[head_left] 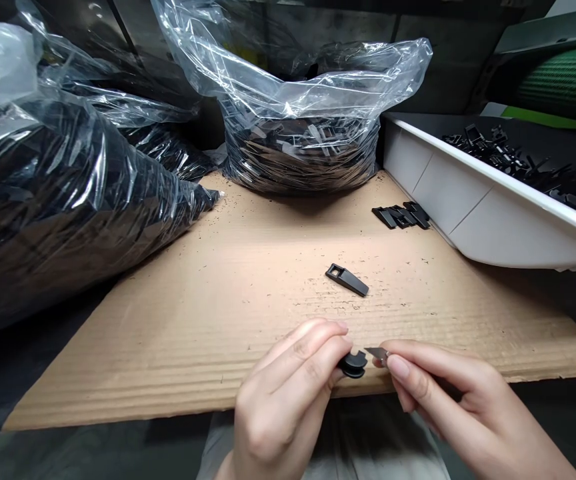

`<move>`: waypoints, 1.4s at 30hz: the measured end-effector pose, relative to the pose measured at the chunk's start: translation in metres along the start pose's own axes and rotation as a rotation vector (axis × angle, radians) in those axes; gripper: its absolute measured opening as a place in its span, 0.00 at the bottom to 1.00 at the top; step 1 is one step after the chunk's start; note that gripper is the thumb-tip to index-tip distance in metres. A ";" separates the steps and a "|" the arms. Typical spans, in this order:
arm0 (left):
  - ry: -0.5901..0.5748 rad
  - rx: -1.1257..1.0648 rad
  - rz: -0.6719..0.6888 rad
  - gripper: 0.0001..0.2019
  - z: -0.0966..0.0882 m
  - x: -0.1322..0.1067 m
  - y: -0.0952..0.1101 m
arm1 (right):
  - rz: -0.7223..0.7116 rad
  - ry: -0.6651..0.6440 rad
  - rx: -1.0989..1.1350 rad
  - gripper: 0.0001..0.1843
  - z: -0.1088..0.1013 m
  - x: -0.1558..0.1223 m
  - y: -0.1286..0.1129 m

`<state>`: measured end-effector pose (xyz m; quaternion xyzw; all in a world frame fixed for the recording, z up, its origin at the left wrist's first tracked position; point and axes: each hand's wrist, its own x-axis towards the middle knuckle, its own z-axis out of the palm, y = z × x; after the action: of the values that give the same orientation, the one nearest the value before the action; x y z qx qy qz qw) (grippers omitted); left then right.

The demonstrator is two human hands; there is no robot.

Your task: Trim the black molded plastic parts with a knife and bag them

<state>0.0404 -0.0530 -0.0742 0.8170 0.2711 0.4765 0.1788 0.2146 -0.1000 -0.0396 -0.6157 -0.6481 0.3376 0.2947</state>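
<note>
Two hands work at the near edge of one cardboard sheet (168,360). The left hand (288,383) has its grip closed on one black grooved part (353,367), which sticks out past the fingertips. The right hand (448,383) has its grip pinched on one small metal blade (377,353), its tip just beside that part. One tapered black piece (354,283), with a square opening at one end, lies alone beyond the hands; about four more flat black pieces (402,215) overlap beside one white tray (428,180), too bunched to count surely. Heaped black parts (508,157) fill the tray, uncountable, and the frame cuts its right side. One clear bag (301,157) stands at the back; a large bag (68,207) is cut off at left and partly hides another bag (161,143). The left fingers cover the rest of the grooved part
</note>
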 end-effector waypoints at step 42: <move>-0.032 -0.191 -0.303 0.05 -0.007 0.019 0.007 | 0.314 0.112 0.421 0.14 -0.002 0.004 -0.004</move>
<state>0.0441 -0.0465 -0.0542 0.7534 0.3419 0.4546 0.3298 0.2140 -0.0961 -0.0351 -0.6517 -0.4428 0.4718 0.3958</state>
